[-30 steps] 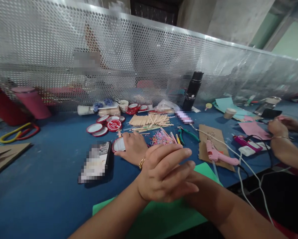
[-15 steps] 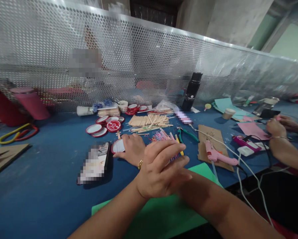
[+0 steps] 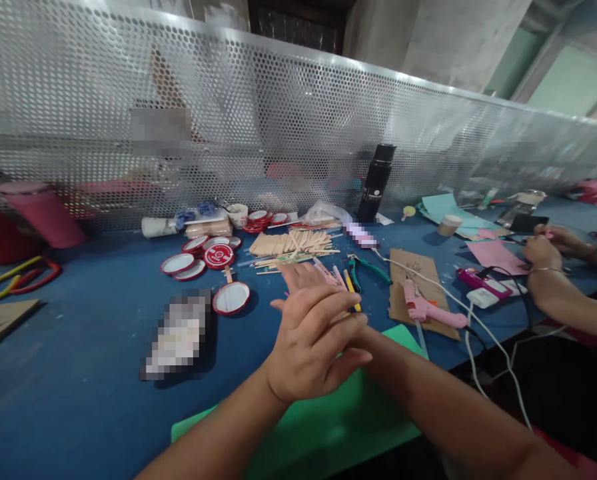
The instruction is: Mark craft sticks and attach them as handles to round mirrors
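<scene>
Left hand (image 3: 311, 347) open, fingers spread, holding nothing, above green paper sheet (image 3: 328, 427) at near counter (image 3: 88, 347) edge. Right hand (image 3: 303, 275) mostly hidden behind it, grip undeterminable, reaching beside coloured sticks (image 3: 346, 280). Red-rimmed lid (image 3: 231, 297) lies left.

Table (image 3: 78, 373): I see a blue top, perforated screen behind.
Near edge: green sheet (image 3: 323, 427).
Middle: red-rimmed lids (image 3: 213, 257), wooden sticks (image 3: 291, 243), pliers (image 3: 368, 267).
Right: cardboard (image 3: 418, 283) under pink glue gun (image 3: 426, 310); black bottle (image 3: 373, 183) stands upright.
</scene>
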